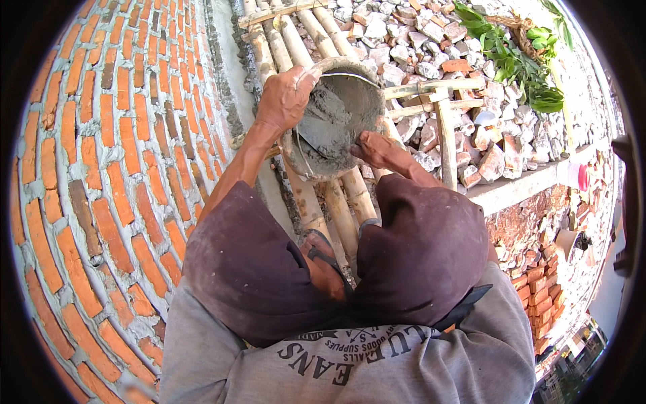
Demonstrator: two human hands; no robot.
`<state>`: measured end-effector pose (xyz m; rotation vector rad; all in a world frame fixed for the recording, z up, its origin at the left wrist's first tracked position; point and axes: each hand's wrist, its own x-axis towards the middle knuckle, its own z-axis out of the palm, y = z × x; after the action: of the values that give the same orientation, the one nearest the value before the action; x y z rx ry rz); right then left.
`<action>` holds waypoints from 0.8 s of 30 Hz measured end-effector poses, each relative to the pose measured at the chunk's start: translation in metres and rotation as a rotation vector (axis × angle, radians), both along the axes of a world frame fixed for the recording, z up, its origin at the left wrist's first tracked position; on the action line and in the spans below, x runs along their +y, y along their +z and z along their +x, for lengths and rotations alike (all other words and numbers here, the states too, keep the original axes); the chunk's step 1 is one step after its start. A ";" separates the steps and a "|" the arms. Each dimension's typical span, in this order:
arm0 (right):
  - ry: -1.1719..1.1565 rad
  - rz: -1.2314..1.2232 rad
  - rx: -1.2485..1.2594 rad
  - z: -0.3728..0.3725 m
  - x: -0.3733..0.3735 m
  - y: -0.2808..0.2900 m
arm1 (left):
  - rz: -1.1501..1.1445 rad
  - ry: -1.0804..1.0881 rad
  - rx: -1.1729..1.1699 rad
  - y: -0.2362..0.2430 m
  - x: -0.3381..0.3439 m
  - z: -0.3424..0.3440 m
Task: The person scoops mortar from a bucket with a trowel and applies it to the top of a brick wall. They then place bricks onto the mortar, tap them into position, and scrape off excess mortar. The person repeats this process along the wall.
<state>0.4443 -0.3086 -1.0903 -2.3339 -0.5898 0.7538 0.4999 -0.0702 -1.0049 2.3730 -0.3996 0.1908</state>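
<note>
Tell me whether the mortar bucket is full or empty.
Partly filled: wet grey mortar lies inside the bucket, with inner wall showing above it.

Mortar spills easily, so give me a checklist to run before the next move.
1. Left grip on bucket: ok, clasping its edge.
2. Mortar inside the bucket: ok, a wet grey mass shows.
3. Right grip holding something: cannot tell, it curls at the bucket but hides any contents.
4. Bucket's base supported: cannot tell, underside hidden.
5. Left foot on bamboo: ok.
6. Bamboo without gaps: not ok, gaps show.
</note>
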 end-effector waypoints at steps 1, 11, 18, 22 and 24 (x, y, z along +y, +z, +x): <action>0.157 -0.204 -0.028 0.004 -0.003 0.008 | -0.045 -0.022 -0.042 0.000 0.000 -0.001; 0.357 -0.199 -0.363 -0.003 -0.034 0.040 | -0.038 0.132 0.096 0.002 0.007 -0.002; 0.150 -0.366 -0.519 -0.018 -0.010 0.043 | -0.120 0.034 0.127 -0.005 0.008 -0.003; 0.068 -0.546 -0.716 0.005 -0.003 0.045 | -0.124 0.013 0.063 -0.004 0.011 -0.003; 0.074 -0.563 -0.619 0.011 0.011 0.038 | -0.018 0.013 0.138 -0.003 0.010 -0.003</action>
<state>0.4548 -0.2976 -1.0522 -3.1122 -0.8013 0.2153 0.4966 -0.0600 -1.0083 2.3545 -0.3159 0.0360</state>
